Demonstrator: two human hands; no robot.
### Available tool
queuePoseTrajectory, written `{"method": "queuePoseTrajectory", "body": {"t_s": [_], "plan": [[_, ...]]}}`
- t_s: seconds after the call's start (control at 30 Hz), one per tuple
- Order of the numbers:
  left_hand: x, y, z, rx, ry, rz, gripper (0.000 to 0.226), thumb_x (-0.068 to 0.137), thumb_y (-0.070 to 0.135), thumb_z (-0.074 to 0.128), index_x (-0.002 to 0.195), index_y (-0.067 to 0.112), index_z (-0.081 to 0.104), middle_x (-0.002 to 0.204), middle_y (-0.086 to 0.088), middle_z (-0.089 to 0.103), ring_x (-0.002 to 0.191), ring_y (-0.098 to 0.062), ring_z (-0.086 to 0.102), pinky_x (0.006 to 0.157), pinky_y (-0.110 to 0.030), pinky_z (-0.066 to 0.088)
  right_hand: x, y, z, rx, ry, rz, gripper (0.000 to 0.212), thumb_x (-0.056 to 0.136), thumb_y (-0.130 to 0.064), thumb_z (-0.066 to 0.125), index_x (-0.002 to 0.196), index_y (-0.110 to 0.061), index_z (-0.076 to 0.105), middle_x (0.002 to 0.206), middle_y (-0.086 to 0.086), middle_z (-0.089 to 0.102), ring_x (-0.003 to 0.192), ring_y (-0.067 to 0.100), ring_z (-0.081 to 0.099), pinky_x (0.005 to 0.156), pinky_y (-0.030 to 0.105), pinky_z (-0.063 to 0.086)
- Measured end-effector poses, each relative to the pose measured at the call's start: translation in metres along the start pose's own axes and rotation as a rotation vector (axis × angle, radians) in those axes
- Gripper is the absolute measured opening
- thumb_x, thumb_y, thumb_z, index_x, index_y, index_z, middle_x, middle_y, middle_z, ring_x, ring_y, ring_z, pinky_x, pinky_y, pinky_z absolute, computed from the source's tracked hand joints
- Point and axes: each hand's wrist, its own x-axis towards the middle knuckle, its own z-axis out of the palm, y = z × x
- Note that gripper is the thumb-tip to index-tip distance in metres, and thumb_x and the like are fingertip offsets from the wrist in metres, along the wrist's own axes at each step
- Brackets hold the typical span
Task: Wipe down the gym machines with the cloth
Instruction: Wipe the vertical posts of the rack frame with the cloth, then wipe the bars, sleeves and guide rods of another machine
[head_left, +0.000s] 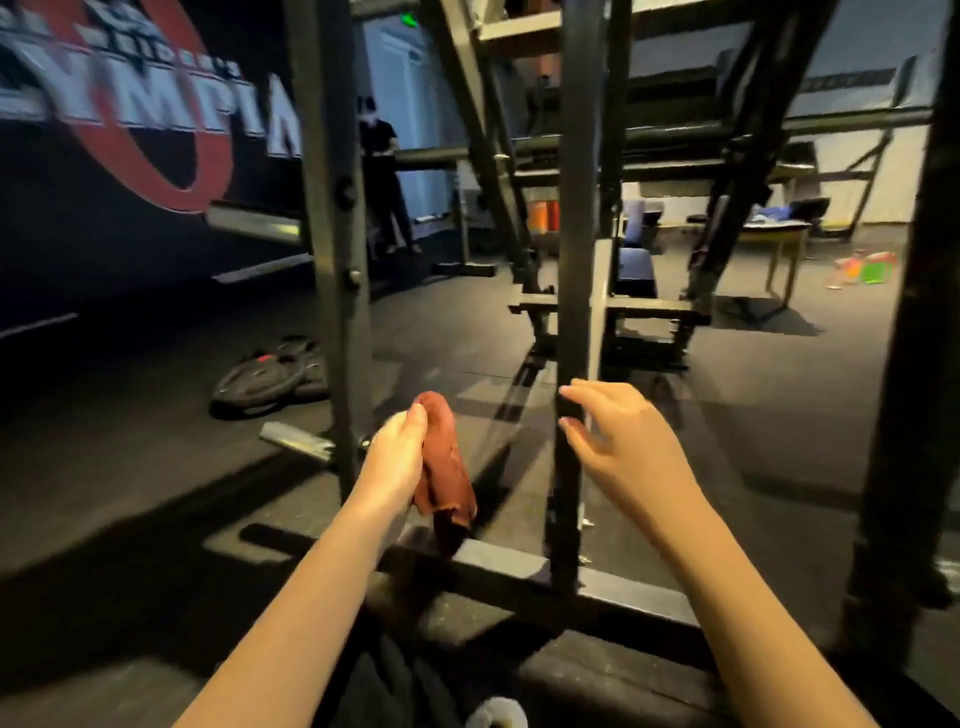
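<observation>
A black steel gym rack fills the view, with one upright post (574, 218) straight ahead and another upright (332, 234) to its left. My left hand (397, 449) grips a bunched reddish-brown cloth (444, 473), which hangs down between the two posts above the rack's low crossbar (498, 569). My right hand (615, 431) is beside the middle post with relaxed fingers, its fingertips at the post's right edge. Whether they touch the steel I cannot tell.
Black weight plates (275, 374) lie on the dark rubber floor at the left. A person in black (384, 176) stands by the far wall. Beyond the rack are a blue bench (636, 260) and a table (774, 234). Another thick black post (914, 389) rises at the right edge.
</observation>
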Motion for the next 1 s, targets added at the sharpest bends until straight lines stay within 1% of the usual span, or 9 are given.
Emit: {"method": "queuePoseTrajectory", "body": {"t_s": [0.1, 0.2, 0.27, 0.37, 0.53, 0.67, 0.83, 0.93, 1.0], "plan": [[0.003, -0.001, -0.083, 0.008, 0.110, 0.032, 0.025, 0.103, 0.028, 0.044, 0.118, 0.014, 0.060, 0.119, -0.012, 0.064, 0.106, -0.025, 0.061, 0.099, -0.040, 0.046, 0.018, -0.062, 0.024, 0.058, -0.025, -0.159, 0.037, 0.086, -0.020, 0.059, 0.120, -0.007, 0.066, 0.122, 0.012, 0.065, 0.113, 0.033, 0.060, 0.096, 0.045, 0.048], [0.003, 0.001, -0.153, 0.061, 0.202, 0.055, 0.031, 0.103, 0.029, 0.044, 0.129, 0.016, 0.056, 0.122, -0.006, 0.062, 0.106, -0.019, 0.061, 0.089, -0.031, 0.048, 0.037, -0.119, 0.048, 0.090, -0.061, -0.260, 0.036, 0.092, -0.020, 0.059, 0.126, -0.013, 0.062, 0.132, 0.008, 0.060, 0.121, 0.028, 0.055, 0.099, 0.042, 0.045], [0.013, -0.003, -0.189, 0.099, 0.251, 0.063, 0.037, 0.103, 0.029, 0.043, 0.137, 0.016, 0.052, 0.131, -0.005, 0.057, 0.116, -0.021, 0.056, 0.095, -0.032, 0.044, 0.050, -0.149, 0.068, 0.089, -0.092, -0.326, 0.036, 0.094, -0.021, 0.058, 0.129, -0.016, 0.060, 0.136, 0.005, 0.057, 0.125, 0.024, 0.053, 0.103, 0.039, 0.042], [0.038, -0.015, -0.224, 0.139, 0.316, 0.079, 0.041, 0.103, 0.026, 0.045, 0.143, 0.019, 0.046, 0.141, -0.004, 0.050, 0.126, -0.022, 0.049, 0.094, -0.028, 0.037, 0.070, -0.177, 0.102, 0.018, -0.184, -0.421, 0.040, 0.097, -0.023, 0.056, 0.136, -0.019, 0.054, 0.146, 0.001, 0.048, 0.134, 0.020, 0.044, 0.109, 0.034, 0.035], [0.100, -0.036, -0.242, 0.153, 0.312, 0.068, 0.042, 0.101, 0.021, 0.048, 0.143, 0.019, 0.046, 0.145, -0.003, 0.048, 0.130, -0.022, 0.046, 0.098, -0.029, 0.037, 0.111, -0.176, 0.161, -0.011, -0.219, -0.404, 0.040, 0.096, -0.025, 0.057, 0.136, -0.021, 0.054, 0.147, 0.000, 0.046, 0.135, 0.021, 0.043, 0.110, 0.039, 0.037], [0.147, -0.032, -0.241, 0.116, 0.310, 0.082, 0.040, 0.101, 0.019, 0.049, 0.141, 0.019, 0.049, 0.145, -0.002, 0.048, 0.130, -0.021, 0.047, 0.094, -0.026, 0.038, 0.145, -0.164, 0.195, 0.030, -0.159, -0.354, 0.040, 0.090, -0.016, 0.067, 0.129, -0.015, 0.060, 0.140, 0.007, 0.054, 0.127, 0.030, 0.052, 0.100, 0.049, 0.047], [0.189, -0.001, -0.244, 0.103, 0.365, 0.128, 0.039, 0.101, 0.019, 0.050, 0.140, 0.018, 0.052, 0.143, -0.002, 0.050, 0.127, -0.019, 0.049, 0.089, -0.024, 0.038, 0.193, -0.167, 0.205, 0.132, -0.117, -0.282, 0.044, 0.094, -0.018, 0.061, 0.137, -0.017, 0.051, 0.147, 0.004, 0.045, 0.131, 0.025, 0.046, 0.103, 0.038, 0.042], [0.212, 0.022, -0.246, 0.152, 0.376, 0.188, 0.040, 0.101, 0.019, 0.051, 0.141, 0.019, 0.050, 0.145, -0.002, 0.048, 0.130, -0.020, 0.047, 0.097, -0.027, 0.039, 0.210, -0.167, 0.213, 0.268, -0.034, -0.265, 0.045, 0.089, -0.011, 0.067, 0.132, -0.019, 0.053, 0.131, 0.010, 0.058, 0.115, 0.027, 0.060, 0.097, 0.045, 0.051], [0.230, 0.036, -0.246, 0.191, 0.363, 0.216, 0.043, 0.101, 0.021, 0.051, 0.143, 0.019, 0.047, 0.146, -0.004, 0.046, 0.131, -0.023, 0.046, 0.095, -0.028, 0.037, 0.224, -0.168, 0.221, 0.325, 0.003, -0.232, 0.045, 0.087, -0.005, 0.068, 0.129, -0.015, 0.056, 0.128, 0.014, 0.060, 0.114, 0.028, 0.061, 0.100, 0.043, 0.048]]}}
